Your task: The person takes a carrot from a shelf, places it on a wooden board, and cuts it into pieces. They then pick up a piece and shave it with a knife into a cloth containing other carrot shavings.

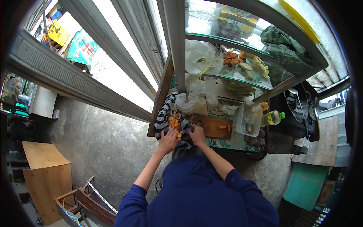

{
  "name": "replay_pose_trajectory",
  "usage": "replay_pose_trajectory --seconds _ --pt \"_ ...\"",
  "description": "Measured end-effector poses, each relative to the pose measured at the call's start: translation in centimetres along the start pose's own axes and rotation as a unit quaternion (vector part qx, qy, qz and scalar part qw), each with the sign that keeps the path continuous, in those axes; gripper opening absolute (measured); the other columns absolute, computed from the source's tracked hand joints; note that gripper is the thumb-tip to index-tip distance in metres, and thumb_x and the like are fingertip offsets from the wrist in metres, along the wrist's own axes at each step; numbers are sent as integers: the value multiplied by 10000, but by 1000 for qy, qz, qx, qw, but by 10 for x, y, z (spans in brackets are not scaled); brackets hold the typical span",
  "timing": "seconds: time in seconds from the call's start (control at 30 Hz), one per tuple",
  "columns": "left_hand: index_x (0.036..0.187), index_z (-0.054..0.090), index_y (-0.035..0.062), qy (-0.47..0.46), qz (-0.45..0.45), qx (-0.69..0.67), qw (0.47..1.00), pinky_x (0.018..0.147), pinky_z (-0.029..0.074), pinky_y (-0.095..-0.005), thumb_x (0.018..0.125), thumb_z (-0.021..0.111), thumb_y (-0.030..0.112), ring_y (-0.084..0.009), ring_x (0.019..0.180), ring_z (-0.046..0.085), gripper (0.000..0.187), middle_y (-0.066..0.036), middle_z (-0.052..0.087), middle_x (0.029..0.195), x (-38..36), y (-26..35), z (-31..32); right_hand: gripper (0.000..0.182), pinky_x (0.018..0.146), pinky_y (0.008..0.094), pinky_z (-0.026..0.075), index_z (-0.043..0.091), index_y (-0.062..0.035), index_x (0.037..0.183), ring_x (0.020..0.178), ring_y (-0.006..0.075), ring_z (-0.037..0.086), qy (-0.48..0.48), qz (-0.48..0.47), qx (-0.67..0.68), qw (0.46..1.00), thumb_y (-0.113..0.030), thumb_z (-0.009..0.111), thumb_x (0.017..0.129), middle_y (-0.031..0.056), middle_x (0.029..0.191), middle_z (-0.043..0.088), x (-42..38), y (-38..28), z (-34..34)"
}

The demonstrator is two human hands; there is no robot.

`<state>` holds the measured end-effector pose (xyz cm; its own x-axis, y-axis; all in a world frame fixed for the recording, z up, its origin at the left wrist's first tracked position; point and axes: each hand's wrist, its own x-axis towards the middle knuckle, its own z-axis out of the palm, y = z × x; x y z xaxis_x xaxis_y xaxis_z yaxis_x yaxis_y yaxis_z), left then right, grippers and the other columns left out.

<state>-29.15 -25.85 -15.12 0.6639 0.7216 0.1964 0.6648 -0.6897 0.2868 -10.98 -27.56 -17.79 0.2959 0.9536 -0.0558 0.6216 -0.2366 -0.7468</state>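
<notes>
My left hand [168,142] is closed around an orange piece of carrot [179,135] at the near edge of a black-and-grey striped cloth or bag [162,117]. Cut orange pieces [174,121] lie heaped inside its folds. My right hand [196,135] is just to the right, fingers curled at the striped edge; what they grip is hidden. A small dark object [199,123] shows just beyond those fingers. Beside it lies a brown cutting board [211,126], with a short carrot length [224,128] on it.
A clear plastic tub [248,120] and a green-capped bottle [275,117] stand right of the board. White plastic bags [187,102] lie behind. Glass shelves above hold carrots [232,58] and leafy vegetables [260,67]. A metal post [176,49] rises close by.
</notes>
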Motion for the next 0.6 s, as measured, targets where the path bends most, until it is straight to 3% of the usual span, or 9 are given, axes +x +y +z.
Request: replay_pose_trajectory --seconds 0.07,0.17,0.23,0.4,0.5,0.6 --pt "1127 461 58 -105 -6 34 994 875 249 -447 849 474 292 -190 1010 476 364 -49 539 1001 -3 -8 1 301 606 362 452 599 38 901 665 316 602 23 -14 66 997 -224 637 757 169 639 581 2 -2 -5" --pt "1125 462 61 -149 -27 37 988 827 261 -418 840 484 285 -187 960 484 363 -44 556 949 -9 -19 -9 241 564 370 428 594 35 822 613 326 580 70 -13 154 986 -202 614 780 185 633 570 14 -11 -22" --pt "1083 470 57 -200 -47 19 979 789 276 -400 836 493 272 -202 887 485 328 -60 574 885 -8 -20 -28 220 553 370 420 587 28 808 603 329 569 70 -38 117 990 -190 603 786 186 641 569 25 -15 -33" --pt "1063 466 49 -177 -38 8 983 796 279 -402 837 496 273 -218 877 483 320 -70 578 799 -24 -26 -45 167 558 360 419 583 5 807 625 335 557 102 -118 -34 987 -159 589 772 183 692 569 32 -20 -46" --pt "1064 466 47 -171 -27 20 985 807 277 -402 839 495 277 -222 880 481 323 -73 579 772 -29 -21 -50 160 620 407 426 581 -21 820 724 344 559 64 -46 20 997 -160 600 741 159 763 573 24 -20 -44" --pt "1058 478 53 -160 -49 33 985 823 270 -393 841 492 287 -218 886 476 320 -73 583 818 -30 -12 -51 180 615 366 435 591 -33 855 694 311 564 55 -35 80 995 -161 623 732 130 737 556 13 -24 -43"
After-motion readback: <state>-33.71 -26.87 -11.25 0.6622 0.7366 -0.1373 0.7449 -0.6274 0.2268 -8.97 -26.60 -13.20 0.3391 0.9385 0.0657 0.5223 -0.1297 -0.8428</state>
